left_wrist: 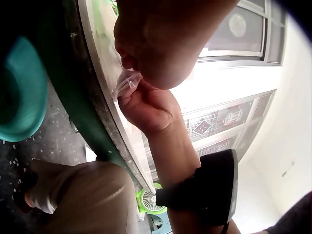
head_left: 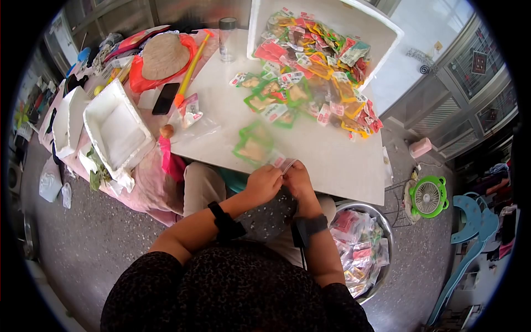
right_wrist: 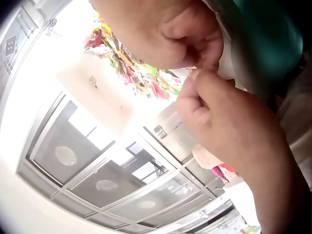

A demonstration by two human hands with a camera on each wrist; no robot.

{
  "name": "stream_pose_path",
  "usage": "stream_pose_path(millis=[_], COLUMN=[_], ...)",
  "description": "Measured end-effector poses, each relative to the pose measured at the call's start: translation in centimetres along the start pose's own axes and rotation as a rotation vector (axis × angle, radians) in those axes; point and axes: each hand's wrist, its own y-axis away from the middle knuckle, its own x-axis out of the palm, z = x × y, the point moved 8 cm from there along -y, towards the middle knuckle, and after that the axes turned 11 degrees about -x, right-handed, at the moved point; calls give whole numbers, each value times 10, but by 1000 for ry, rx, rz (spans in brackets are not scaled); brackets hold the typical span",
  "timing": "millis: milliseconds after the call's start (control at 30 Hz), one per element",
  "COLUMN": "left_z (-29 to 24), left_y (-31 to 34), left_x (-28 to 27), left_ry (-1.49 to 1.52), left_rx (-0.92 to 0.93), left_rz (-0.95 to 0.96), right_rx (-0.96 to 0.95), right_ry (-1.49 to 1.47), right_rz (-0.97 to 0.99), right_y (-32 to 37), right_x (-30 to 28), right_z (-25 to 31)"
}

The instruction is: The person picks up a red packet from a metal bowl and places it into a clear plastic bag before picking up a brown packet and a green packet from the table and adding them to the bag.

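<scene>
At the table's front edge my left hand (head_left: 264, 183) and right hand (head_left: 298, 180) meet, fingertips almost together. Between them they pinch a small clear plastic packet (head_left: 284, 164) with a reddish-and-white print. Its crinkled clear film (left_wrist: 127, 84) pokes out from the fingers in the left wrist view; fingers hide the rest. Just beyond the hands lies a green-edged packet (head_left: 254, 148) with pale contents, somewhat blurred. Further back, several more green packets (head_left: 276, 91) are spread on the white table (head_left: 213, 105), beside yellow and red ones (head_left: 349, 108).
A white foam box (head_left: 381, 25) tipped toward me spills colourful packets. By my right leg stands a metal basin (head_left: 391, 238) of clear-bagged packets. Leftward are a phone (head_left: 165, 99), a jar (head_left: 227, 41), a yellow stick (head_left: 191, 72), a straw hat (head_left: 166, 57) and an open foam box (head_left: 117, 124).
</scene>
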Motion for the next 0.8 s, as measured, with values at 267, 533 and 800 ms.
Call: stream_pose_path(millis=[267, 533, 800], left_z=[13, 56, 65], left_y=[6, -71, -156], left_x=[-9, -34, -2], left_ry=[-13, -243, -244], left_rx=[-18, -91, -8], left_rz=[102, 105, -29], right_rx=[59, -571, -1034], right_ry=[-176, 810, 1352], right_rz=[45, -417, -428], right_y=[0, 20, 34], right_x=[24, -71, -44], right_z=[-10, 32, 48])
